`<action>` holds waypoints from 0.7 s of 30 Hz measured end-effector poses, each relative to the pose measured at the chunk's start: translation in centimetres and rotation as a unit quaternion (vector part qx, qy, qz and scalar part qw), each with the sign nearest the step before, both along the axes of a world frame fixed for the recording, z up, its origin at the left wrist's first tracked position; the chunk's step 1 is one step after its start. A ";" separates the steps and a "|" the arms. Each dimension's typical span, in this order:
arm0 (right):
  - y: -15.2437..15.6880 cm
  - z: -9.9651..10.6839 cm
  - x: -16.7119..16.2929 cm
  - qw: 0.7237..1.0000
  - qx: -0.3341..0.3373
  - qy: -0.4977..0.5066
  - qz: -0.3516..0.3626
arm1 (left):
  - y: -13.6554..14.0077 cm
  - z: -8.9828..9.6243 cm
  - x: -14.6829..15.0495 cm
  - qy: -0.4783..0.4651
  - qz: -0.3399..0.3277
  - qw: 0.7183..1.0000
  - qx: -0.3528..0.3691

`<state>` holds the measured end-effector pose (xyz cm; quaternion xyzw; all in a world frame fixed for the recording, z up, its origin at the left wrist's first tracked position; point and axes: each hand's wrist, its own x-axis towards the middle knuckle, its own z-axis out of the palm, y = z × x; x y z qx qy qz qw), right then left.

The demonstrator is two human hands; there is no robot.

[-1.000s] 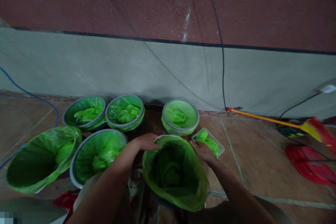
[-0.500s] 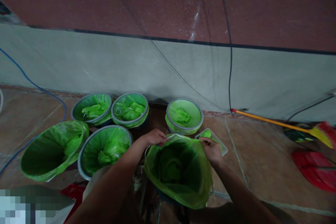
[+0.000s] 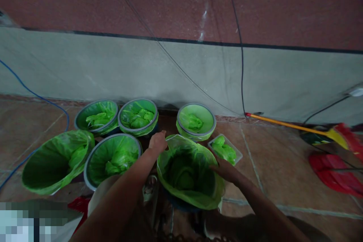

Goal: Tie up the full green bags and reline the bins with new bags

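Observation:
In front of me stands a dark bin [image 3: 187, 206] with a thin green bin liner [image 3: 195, 200] draped over its mouth. My left hand [image 3: 158, 142] is closed at the liner's far left edge; its fingertips are partly hidden. At the right edge my right hand [image 3: 224, 169] grips the liner, thumb inside and fingers on the outer side. Wrinkles run down the liner's inner wall, and its bottom is dark. Just beyond my right hand lies a clear shallow tray [image 3: 239, 155] holding crumpled green liners [image 3: 225, 149].
Several lined bins stand by the wall and to my left, including a back bin [image 3: 196, 119] and a near-left bin [image 3: 113, 162]. A baggy liner [image 3: 58, 162] stands at far left. A blue cable [image 3: 36, 92], an orange-handled broom [image 3: 286, 123] and a red dustpan [image 3: 331, 172] lie around.
The liner's far edge has spread and dropped lower around the bin. My left hand has moved left and up, my right hand down along the edge, uncovering the tray.

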<state>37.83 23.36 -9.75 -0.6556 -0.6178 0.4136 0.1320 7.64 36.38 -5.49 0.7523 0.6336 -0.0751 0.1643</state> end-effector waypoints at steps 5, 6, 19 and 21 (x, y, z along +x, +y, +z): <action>-1.6 1.1 -0.1 0.996 -0.068 0.048 0.012 | -0.3 0.4 0.3 0.068 0.003 0.996 -0.052; -1.9 1.3 -0.2 0.994 -0.102 0.039 -0.004 | -0.3 0.5 0.4 0.067 0.012 0.996 -0.053; -3.8 4.5 -0.3 0.959 -0.276 0.057 -0.025 | 0.6 1.2 -0.4 -0.026 0.015 0.999 -0.031; -3.7 5.2 0.0 0.964 -0.255 0.074 -0.014 | 0.6 1.4 -0.7 -0.035 0.029 0.999 -0.024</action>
